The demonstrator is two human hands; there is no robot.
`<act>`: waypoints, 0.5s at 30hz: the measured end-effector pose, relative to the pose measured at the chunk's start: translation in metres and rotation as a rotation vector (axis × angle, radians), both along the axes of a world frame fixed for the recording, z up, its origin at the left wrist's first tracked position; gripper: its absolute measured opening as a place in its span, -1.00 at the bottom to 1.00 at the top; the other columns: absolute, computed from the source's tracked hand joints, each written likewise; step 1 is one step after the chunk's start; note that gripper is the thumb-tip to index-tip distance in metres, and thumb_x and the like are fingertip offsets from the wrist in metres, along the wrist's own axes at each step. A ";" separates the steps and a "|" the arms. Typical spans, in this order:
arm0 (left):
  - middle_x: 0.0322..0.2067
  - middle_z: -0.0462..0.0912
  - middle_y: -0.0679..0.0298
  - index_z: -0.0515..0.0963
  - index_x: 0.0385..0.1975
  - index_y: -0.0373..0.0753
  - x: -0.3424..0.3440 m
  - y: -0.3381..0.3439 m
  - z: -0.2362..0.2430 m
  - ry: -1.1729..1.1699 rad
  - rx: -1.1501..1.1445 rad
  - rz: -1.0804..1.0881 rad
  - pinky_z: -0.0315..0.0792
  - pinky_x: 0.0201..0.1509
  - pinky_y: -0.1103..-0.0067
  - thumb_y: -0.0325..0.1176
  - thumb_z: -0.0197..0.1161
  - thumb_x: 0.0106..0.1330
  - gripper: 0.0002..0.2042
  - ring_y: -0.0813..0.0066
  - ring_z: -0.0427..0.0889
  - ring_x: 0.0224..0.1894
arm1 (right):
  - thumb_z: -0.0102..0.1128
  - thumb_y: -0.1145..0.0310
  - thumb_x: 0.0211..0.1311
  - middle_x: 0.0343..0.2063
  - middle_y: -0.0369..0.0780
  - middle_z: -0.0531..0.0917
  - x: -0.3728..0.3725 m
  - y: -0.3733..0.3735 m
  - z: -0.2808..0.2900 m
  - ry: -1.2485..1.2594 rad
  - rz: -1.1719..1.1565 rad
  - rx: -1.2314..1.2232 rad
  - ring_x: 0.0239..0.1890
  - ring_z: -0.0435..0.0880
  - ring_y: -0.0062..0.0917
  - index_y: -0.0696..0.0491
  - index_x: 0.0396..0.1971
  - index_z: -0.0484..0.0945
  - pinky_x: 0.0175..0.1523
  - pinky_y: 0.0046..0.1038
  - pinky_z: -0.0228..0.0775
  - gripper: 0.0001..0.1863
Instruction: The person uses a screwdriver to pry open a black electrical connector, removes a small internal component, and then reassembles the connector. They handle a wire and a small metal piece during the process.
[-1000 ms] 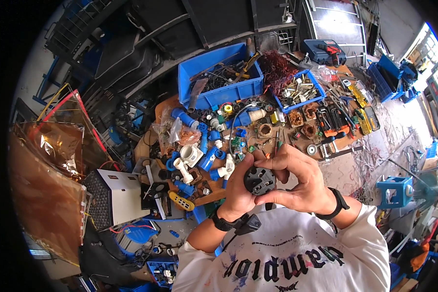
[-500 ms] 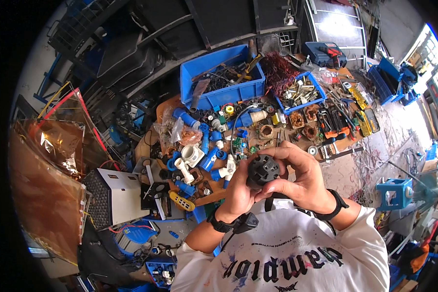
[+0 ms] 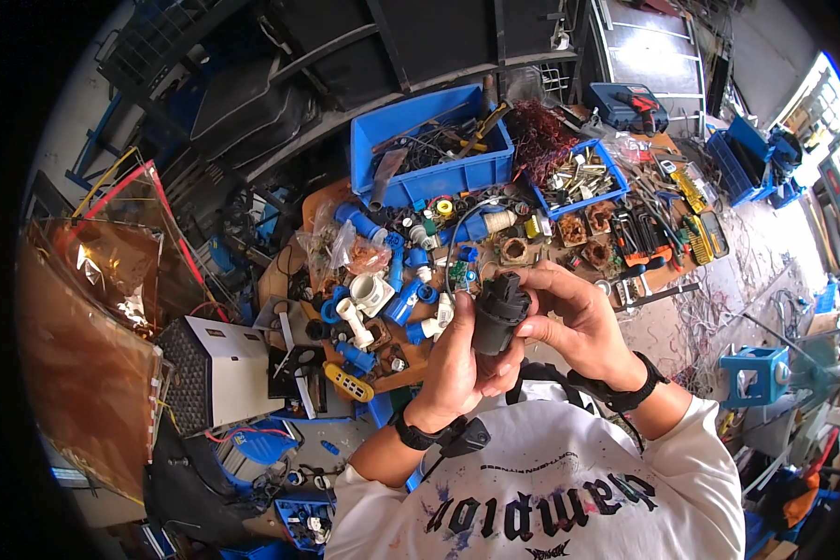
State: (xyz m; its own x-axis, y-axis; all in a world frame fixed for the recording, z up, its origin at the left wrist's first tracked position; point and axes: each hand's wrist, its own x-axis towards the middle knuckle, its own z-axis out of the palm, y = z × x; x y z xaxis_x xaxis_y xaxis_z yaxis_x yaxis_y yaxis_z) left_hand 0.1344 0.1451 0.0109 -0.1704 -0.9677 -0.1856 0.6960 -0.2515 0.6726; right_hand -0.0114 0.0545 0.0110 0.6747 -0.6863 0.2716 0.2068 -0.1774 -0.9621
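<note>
A black cylindrical plastic part [image 3: 497, 322] with a slotted, notched end is held up in front of my chest, above the near edge of the workbench. My left hand [image 3: 450, 371] wraps round its lower body, thumb along the left side and fingertips curled beneath. From the right, my right hand [image 3: 579, 322] closes on it with thumb and forefinger at the upper side. The notched end points up and away from me. Just beyond the part lie white pipe fittings [image 3: 371, 291] and blue pipe fittings [image 3: 403, 303] on the bench.
A large blue crate [image 3: 429, 191] of tools stands at the back, beside a smaller blue tray [image 3: 583, 205] of metal pieces. Hand tools [image 3: 646, 233] and rusty square parts [image 3: 513, 250] cover the bench's right half. A yellow power strip [image 3: 348, 383] lies at the near left edge.
The black part has tipped from its notched end facing me to showing its side, with that end upward. Both hands stay on it, the right shifted slightly.
</note>
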 end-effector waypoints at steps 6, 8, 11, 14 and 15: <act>-0.71 0.31 0.39 0.35 0.01 -0.27 0.004 0.006 0.003 -0.155 -0.041 0.024 0.07 -0.75 0.72 0.33 -0.38 0.36 -0.28 0.69 0.13 -0.83 | 0.33 0.43 0.14 -0.42 -0.34 0.41 0.001 0.004 -0.004 0.000 0.006 -0.004 -0.44 0.32 -0.74 0.17 0.01 0.52 -0.39 -0.65 0.17 -0.59; -0.65 0.40 0.35 0.36 0.03 -0.28 0.008 0.009 -0.003 -0.119 -0.094 0.018 0.12 -0.73 0.74 0.26 -0.34 0.41 -0.33 0.71 0.21 -0.79 | 0.31 0.43 0.16 -0.40 -0.33 0.42 0.001 0.005 -0.005 -0.010 0.016 -0.038 -0.43 0.32 -0.73 0.18 0.02 0.51 -0.39 -0.65 0.17 -0.59; -0.63 0.41 0.33 0.34 0.05 -0.28 0.009 0.012 -0.004 -0.229 -0.148 0.061 0.12 -0.73 0.74 0.24 -0.31 0.41 -0.35 0.71 0.22 -0.78 | 0.29 0.45 0.18 -0.39 -0.31 0.42 0.002 0.007 -0.002 0.015 0.039 -0.047 -0.41 0.34 -0.71 0.19 0.03 0.50 -0.37 -0.64 0.18 -0.60; -0.62 0.43 0.32 0.30 0.08 -0.28 0.011 0.013 -0.007 -0.249 -0.179 0.088 0.13 -0.71 0.75 0.21 -0.26 0.42 -0.38 0.72 0.24 -0.76 | 0.25 0.45 0.20 -0.39 -0.28 0.43 0.003 0.007 0.000 0.032 0.030 -0.141 -0.37 0.38 -0.64 0.20 0.05 0.48 -0.32 -0.59 0.24 -0.59; -0.61 0.43 0.31 0.29 0.08 -0.28 0.010 0.014 -0.007 -0.274 -0.183 0.107 0.13 -0.71 0.75 0.19 -0.25 0.43 -0.40 0.72 0.25 -0.75 | 0.24 0.44 0.21 -0.39 -0.27 0.43 0.003 0.007 0.000 0.044 0.027 -0.155 -0.36 0.39 -0.61 0.20 0.06 0.47 -0.29 -0.57 0.26 -0.59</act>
State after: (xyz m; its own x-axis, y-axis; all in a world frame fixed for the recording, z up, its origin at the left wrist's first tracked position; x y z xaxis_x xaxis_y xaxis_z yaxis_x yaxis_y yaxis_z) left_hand 0.1448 0.1587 0.0039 -0.0344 -0.9989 -0.0326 0.4987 -0.0455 0.8656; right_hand -0.0081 0.0613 0.0105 0.7059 -0.6201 0.3424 0.1719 -0.3190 -0.9320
